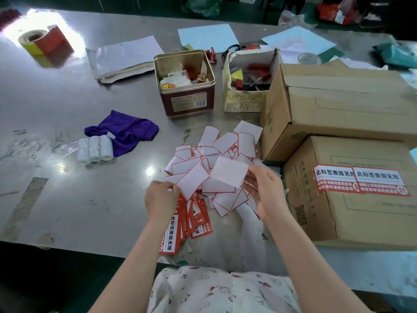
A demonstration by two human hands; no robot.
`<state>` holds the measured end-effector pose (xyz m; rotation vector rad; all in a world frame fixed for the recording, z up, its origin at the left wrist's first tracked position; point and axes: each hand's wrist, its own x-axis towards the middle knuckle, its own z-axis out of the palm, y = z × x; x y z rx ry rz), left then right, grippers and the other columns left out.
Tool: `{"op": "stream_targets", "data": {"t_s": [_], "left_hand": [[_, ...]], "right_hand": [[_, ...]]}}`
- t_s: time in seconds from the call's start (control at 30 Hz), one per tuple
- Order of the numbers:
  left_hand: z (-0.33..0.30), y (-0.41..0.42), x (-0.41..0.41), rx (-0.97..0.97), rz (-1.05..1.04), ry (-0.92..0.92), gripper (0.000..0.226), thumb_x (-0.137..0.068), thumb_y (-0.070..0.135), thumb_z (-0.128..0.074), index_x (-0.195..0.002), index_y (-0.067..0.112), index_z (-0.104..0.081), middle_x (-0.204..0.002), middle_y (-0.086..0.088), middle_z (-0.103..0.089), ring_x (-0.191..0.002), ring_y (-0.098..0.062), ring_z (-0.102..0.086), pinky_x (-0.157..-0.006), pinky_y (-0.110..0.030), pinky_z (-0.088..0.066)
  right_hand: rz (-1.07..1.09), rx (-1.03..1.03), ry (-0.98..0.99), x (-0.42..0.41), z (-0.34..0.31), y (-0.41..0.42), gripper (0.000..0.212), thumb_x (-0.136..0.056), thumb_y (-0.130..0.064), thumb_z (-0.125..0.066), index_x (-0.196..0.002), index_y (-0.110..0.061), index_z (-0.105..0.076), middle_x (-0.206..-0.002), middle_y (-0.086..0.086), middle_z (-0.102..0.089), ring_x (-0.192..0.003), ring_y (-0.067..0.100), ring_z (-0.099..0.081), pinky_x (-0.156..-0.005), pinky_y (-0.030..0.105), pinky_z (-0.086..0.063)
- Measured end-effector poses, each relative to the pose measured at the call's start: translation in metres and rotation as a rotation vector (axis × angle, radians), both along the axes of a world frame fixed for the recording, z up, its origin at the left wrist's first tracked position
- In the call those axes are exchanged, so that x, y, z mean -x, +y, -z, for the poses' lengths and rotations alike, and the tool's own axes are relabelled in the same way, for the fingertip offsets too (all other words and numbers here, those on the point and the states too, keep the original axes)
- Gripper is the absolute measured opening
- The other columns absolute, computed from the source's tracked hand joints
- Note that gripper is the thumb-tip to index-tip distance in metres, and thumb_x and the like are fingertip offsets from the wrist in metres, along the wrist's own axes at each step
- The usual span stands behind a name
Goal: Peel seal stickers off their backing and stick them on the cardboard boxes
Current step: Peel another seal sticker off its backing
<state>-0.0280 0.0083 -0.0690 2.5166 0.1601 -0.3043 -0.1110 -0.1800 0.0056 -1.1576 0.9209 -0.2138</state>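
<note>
- 2 pieces are held above the pile of spent backings: a red-edged sticker is pinched by the left hand, and a plain white backing is gripped at its edge by the right hand.
- Separation looks complete or nearly so; whether a corner is still joined cannot be told.
- 2 seals are already seen on the near box, at the right.
- Unpeeled stickers are stacked below the left hand.
- The sticker is best held by 1 corner only, adhesive side kept off the fingers.
- The backing is best dropped on the pile before the sticker is pressed on flat, from 1 edge across.
</note>
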Motion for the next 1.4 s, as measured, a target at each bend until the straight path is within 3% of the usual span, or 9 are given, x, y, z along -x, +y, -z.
{"op": "stream_targets", "data": {"t_s": [0.17,0.27,0.4,0.5,0.63,0.8,1.03,1.23,1.4], "left_hand": [[0.003,0.000,0.003,-0.073,0.013,0.021,0.031,-0.092,0.034,-0.050,-0.103,0.013,-0.070,-0.105,-0.012,-0.058,-0.095,-0.027,-0.058,-0.081,-0.043,-0.052],[0.003,0.001,0.002,-0.103,0.008,0.005,0.032,-0.091,0.035,-0.051,-0.105,0.014,-0.070,-0.105,-0.011,-0.059,-0.096,-0.026,-0.056,-0.081,-0.042,-0.052],[0.001,0.002,0.001,-0.137,0.023,0.003,0.030,-0.090,0.032,-0.055,-0.104,0.011,-0.071,-0.106,-0.013,-0.061,-0.097,-0.027,-0.055,-0.077,-0.035,-0.048],[-0.003,0.002,0.001,-0.155,0.008,-0.006,0.033,-0.090,0.031,-0.054,-0.115,0.013,-0.065,-0.117,-0.015,-0.057,-0.109,-0.030,-0.049,-0.087,-0.040,-0.044],[-0.023,-0.009,0.008,0.098,0.010,-0.081,0.029,-0.090,0.030,-0.056,-0.116,0.019,-0.062,-0.128,-0.012,-0.050,-0.118,-0.024,-0.044,-0.093,-0.036,-0.042],[-0.057,-0.040,0.025,0.324,0.275,-0.155,0.019,-0.086,0.035,-0.061,-0.098,0.022,-0.069,-0.127,0.001,-0.050,-0.122,-0.012,-0.039,-0.096,-0.024,-0.029],[-0.055,-0.056,0.039,0.233,0.427,-0.211,0.033,-0.078,0.044,-0.067,-0.102,0.021,-0.068,-0.133,-0.001,-0.047,-0.129,-0.016,-0.033,-0.106,-0.034,-0.027],[-0.054,-0.056,0.039,0.215,0.404,-0.215,0.024,-0.081,0.035,-0.066,-0.100,0.020,-0.068,-0.135,-0.002,-0.047,-0.133,-0.019,-0.032,-0.108,-0.040,-0.028],[-0.057,-0.053,0.038,0.210,0.400,-0.227,0.020,-0.087,0.025,-0.061,-0.102,0.015,-0.069,-0.134,-0.004,-0.049,-0.135,-0.021,-0.032,-0.110,-0.043,-0.028]], "right_hand": [[0.028,-0.003,-0.032,0.002,0.002,-0.004,0.020,-0.092,-0.016,-0.053,-0.100,-0.005,-0.066,-0.095,0.009,-0.069,-0.083,0.018,-0.064,-0.071,0.026,-0.050],[0.037,-0.011,-0.056,0.002,0.002,-0.005,0.018,-0.092,-0.017,-0.053,-0.097,-0.006,-0.067,-0.086,0.006,-0.070,-0.077,0.015,-0.064,-0.068,0.025,-0.050],[0.020,0.006,-0.055,0.001,0.002,-0.004,0.020,-0.092,-0.018,-0.052,-0.102,-0.005,-0.065,-0.093,0.008,-0.069,-0.081,0.016,-0.064,-0.069,0.024,-0.050],[0.009,0.034,-0.044,0.000,0.002,-0.002,0.019,-0.093,-0.019,-0.051,-0.099,-0.008,-0.065,-0.094,0.006,-0.069,-0.085,0.017,-0.064,-0.070,0.024,-0.050],[-0.042,0.100,-0.030,-0.001,0.001,0.000,0.015,-0.093,-0.018,-0.050,-0.089,-0.015,-0.065,-0.098,0.006,-0.069,-0.091,0.020,-0.064,-0.078,0.028,-0.052],[-0.159,0.171,-0.023,-0.005,0.001,0.009,0.013,-0.094,-0.019,-0.049,-0.090,-0.019,-0.061,-0.098,0.005,-0.067,-0.092,0.017,-0.064,-0.079,0.027,-0.054],[-0.287,0.250,0.022,-0.006,0.004,0.015,0.014,-0.094,-0.023,-0.050,-0.086,-0.024,-0.062,-0.087,-0.003,-0.066,-0.089,0.014,-0.064,-0.086,0.033,-0.055],[-0.370,0.308,0.057,-0.008,0.007,0.018,0.015,-0.093,-0.027,-0.050,-0.085,-0.026,-0.064,-0.089,-0.004,-0.067,-0.092,0.015,-0.064,-0.089,0.038,-0.054],[-0.391,0.279,0.012,-0.005,0.004,0.017,0.022,-0.093,-0.028,-0.049,-0.080,-0.027,-0.066,-0.087,-0.007,-0.069,-0.092,0.011,-0.063,-0.088,0.033,-0.052]]}}
